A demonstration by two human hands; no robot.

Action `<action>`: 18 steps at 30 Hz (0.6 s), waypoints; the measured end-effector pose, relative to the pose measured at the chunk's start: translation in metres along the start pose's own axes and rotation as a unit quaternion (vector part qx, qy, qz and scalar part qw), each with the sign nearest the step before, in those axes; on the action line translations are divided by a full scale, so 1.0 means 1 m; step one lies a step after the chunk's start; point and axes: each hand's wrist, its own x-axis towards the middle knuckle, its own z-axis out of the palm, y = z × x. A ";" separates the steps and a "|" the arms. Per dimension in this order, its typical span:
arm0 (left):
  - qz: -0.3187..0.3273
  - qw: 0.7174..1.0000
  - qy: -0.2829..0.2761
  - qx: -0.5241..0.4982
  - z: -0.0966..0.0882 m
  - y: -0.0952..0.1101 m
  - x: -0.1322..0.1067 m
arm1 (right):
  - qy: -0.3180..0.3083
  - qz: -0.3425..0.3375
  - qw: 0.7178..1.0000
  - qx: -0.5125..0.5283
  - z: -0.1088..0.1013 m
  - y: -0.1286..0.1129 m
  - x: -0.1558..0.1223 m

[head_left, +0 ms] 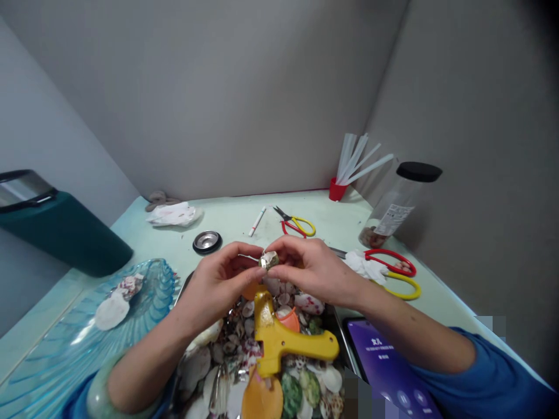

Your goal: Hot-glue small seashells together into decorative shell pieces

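Observation:
Between the fingertips of both hands is a small shell (268, 260), whitish and green with a shiny surface. My left hand (227, 270) pinches it from the left, and my right hand (308, 267) grips it from the right. Directly below lies a yellow glue gun (301, 344), resting on top of many mixed shells (236, 331). These shells fill a dark-rimmed tray (343, 331) under my forearms. An orange shell (262, 401) sits near the glue gun's lower end, beside green ones.
A blue glass dish (56, 349) with shells and a teal bottle (65, 233) stand left. Small scissors (301, 226), a marker (257, 222) and a round lid (207, 242) lie behind. Right are a red cup (338, 190) of glue sticks, a jar (388, 209), large scissors (399, 273) and a phone (384, 366).

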 end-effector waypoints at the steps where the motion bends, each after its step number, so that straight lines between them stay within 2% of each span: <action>1: -0.003 1.000 -0.002 -0.004 0.000 0.000 0.000 | -0.005 0.001 1.000 0.004 0.000 0.000 0.000; 13: -0.005 0.999 -0.033 -0.026 -0.001 -0.004 0.000 | -0.011 0.009 1.000 -0.006 0.000 -0.002 -0.001; 18: 0.004 1.000 -0.019 -0.008 -0.001 -0.004 0.000 | -0.014 0.000 1.000 0.006 0.000 -0.001 -0.001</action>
